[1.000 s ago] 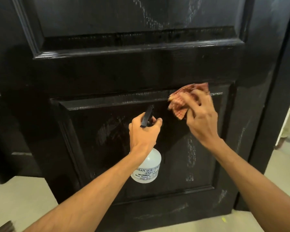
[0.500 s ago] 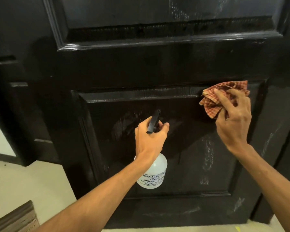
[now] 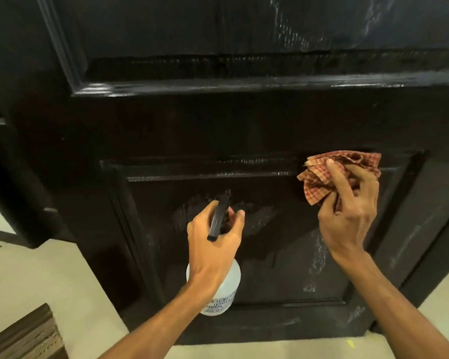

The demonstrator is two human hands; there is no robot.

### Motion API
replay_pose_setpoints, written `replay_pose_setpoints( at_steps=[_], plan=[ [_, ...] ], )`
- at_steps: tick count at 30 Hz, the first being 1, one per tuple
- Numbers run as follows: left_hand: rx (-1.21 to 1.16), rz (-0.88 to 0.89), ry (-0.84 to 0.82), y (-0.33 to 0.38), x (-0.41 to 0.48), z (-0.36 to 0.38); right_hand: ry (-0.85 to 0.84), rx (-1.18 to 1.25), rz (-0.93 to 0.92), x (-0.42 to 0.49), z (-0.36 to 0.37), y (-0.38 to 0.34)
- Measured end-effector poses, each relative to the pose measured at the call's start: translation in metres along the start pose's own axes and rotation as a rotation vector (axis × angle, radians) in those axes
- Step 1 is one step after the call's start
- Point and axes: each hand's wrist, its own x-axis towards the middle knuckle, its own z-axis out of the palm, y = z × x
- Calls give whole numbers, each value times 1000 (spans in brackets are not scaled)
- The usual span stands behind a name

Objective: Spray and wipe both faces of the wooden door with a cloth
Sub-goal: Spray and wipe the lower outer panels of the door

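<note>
Risks: the right hand [image 3: 347, 218] is bunching the red-and-cream checked cloth [image 3: 318, 187] into a wad. That small contact patch is likely missing the moulding groove and leaving streaks. Pale liquid runs are showing on the glossy black panelled wooden door [image 3: 218, 130], around 4 o'clock of its lower recessed panel [image 3: 270, 268]. Unwiped, they may be heading for the beige floor [image 3: 36, 281].

Pose: the right hand is pressing the cloth against the panel's 1 o'clock corner, fingers curled round it, index finger lying along the top. The left hand [image 3: 213, 244] is gripping the neck of the translucent white plastic spray bottle [image 3: 226, 299] near the panel's centre, fingers wrapped, bottle hanging below the wrist. The trigger finger is hidden — can't tell if it's squeezing.
</note>
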Motion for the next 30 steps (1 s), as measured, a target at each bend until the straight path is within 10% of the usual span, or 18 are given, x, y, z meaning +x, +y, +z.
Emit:
replay_pose_setpoints(
  at_steps=[3, 7, 11, 16, 21, 30],
  plan=[
    [-22, 5, 20, 15, 4, 1, 55, 36, 96, 2, 11, -32],
    [7, -26, 67, 18, 6, 4, -177, 10, -313, 4, 27, -37],
    [32, -125, 14, 40, 0, 0, -96, -34, 145, 8, 5, -23],
    [88, -207, 31, 66, 1, 6, -425, 21, -206, 18, -2, -30],
    [79, -269, 41, 88, 4, 3, -332, 1, 125, 39, -21, -19],
    [81, -292, 132, 87, 5, -26, -544, 104, -354, 49, 16, -75]
  ],
)
